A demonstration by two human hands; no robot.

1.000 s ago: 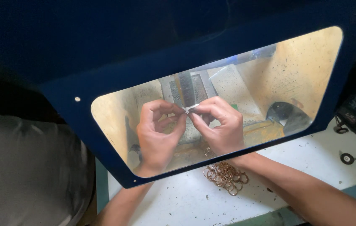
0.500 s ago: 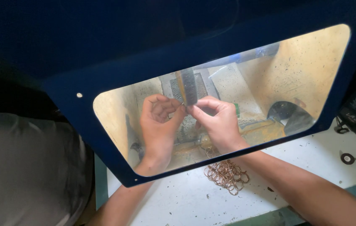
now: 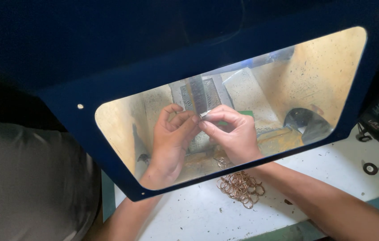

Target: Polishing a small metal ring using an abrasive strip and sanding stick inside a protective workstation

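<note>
Since the earlier frames both hands have drawn closer together and the view has shifted slightly. The left hand (image 3: 171, 138) curls its fingertips against the right hand (image 3: 232, 134), both pinching a small ring (image 3: 203, 115) between them behind the shield (image 3: 109, 89). Keep that pinch firm and steady, working near the belt (image 3: 200, 93) at twelve o'clock. A ring pile (image 3: 240, 187) lies at six o'clock.
</note>
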